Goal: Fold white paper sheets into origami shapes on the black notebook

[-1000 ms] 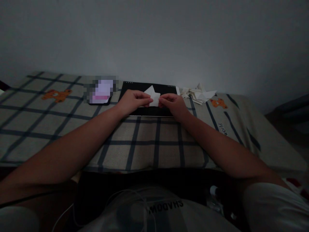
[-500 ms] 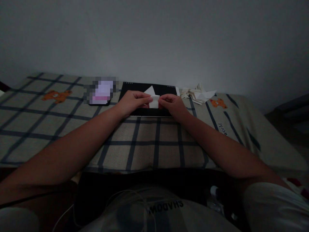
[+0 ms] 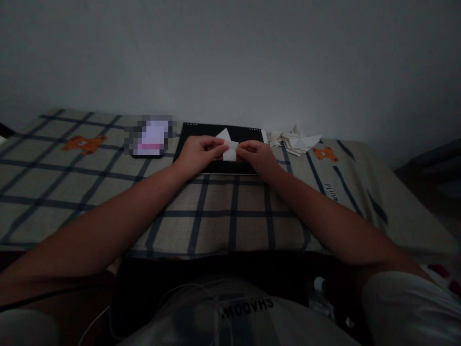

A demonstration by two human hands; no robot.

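A small folded white paper is held above a flat black board with a pale edge. My left hand pinches its left side between thumb and fingers. At its right edge, my right hand pinches it with the fingertips. One pointed white flap sticks up behind the left fingertips; whether it belongs to the held paper I cannot tell. Some of the fingers are hidden behind the paper.
A pile of folded white papers lies right of the board. To the left is a phone with a lit, blurred screen. Everything rests on a checked cloth with bear pictures, against a grey wall. A capped bottle is low on the right.
Both hands stay at the same place with the paper between them. The left fingers and the paper have shifted only slightly.
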